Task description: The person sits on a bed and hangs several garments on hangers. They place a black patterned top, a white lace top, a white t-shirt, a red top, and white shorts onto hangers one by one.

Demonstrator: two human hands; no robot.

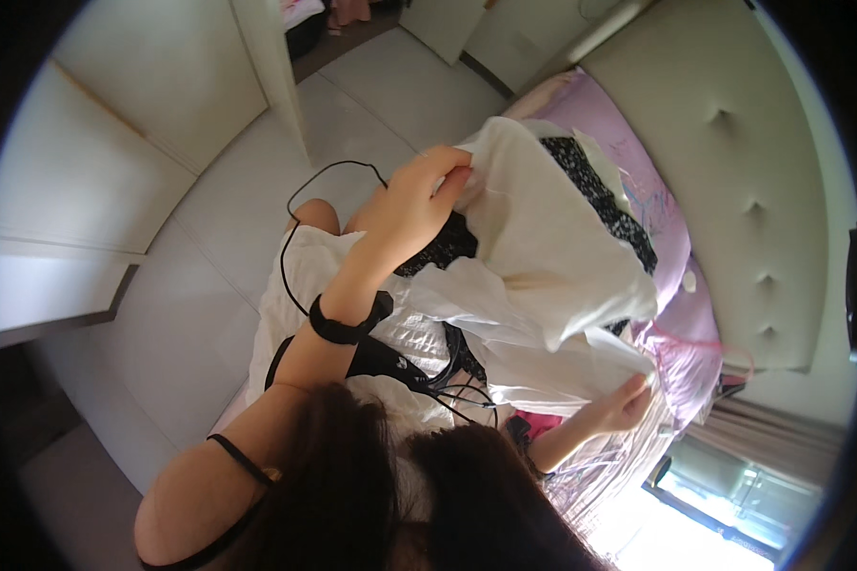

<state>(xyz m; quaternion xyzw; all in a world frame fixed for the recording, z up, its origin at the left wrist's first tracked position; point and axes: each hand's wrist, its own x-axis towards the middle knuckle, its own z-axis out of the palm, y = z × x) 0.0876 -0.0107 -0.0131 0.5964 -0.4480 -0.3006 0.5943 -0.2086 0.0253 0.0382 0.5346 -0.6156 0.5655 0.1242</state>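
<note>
A white cloth garment (557,228) with black lace trim (607,200) is spread between my hands. My left hand (425,193) pinches its upper left edge between thumb and fingers. Lower on the right, my right hand (628,407) pinches another edge of the thin white fabric. Folds of the cloth hang over my lap, where more black lace (443,246) shows beneath. A black band (350,321) circles my left wrist. Dark hair (328,478) hides part of the foreground.
A black cable (283,264) loops beside my left arm, with more thin cables (464,396) at my lap. Purple bedding (675,300) lies to the right, against a tufted headboard (728,193). White cabinets (93,157) stand left on the tiled floor (207,243). A bright window (714,514) is lower right.
</note>
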